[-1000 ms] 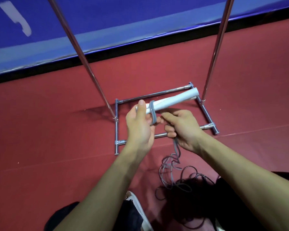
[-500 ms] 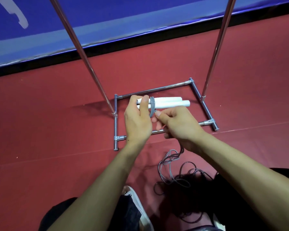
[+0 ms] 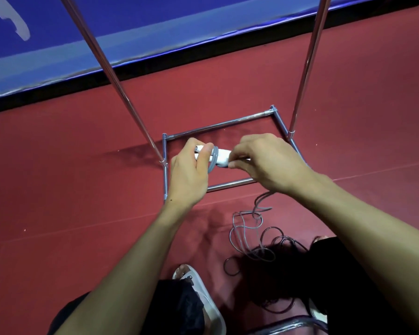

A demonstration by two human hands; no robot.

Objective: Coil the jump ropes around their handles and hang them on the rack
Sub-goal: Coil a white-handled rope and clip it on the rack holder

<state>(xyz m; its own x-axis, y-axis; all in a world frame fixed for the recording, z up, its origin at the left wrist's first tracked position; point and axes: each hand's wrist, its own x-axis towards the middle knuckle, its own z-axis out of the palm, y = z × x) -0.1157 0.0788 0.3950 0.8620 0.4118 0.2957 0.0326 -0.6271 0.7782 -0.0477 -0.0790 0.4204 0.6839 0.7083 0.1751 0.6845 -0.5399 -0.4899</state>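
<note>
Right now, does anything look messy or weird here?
Most of the grey rope lies in a loose tangle on the red floor by the person's sandal; only a few turns wrap the white handles in the left hand. Nothing looks broken.

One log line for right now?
step: coiling | left hand: grips paired white plastic handles | right hand: pinches thin grey jump rope at handles | slack: piled on red floor | hung: not yet

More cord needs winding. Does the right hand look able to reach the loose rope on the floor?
Likely yes: the rope rises from the floor straight up under the right hand, with nothing between; that hand seems to pinch it.
</note>
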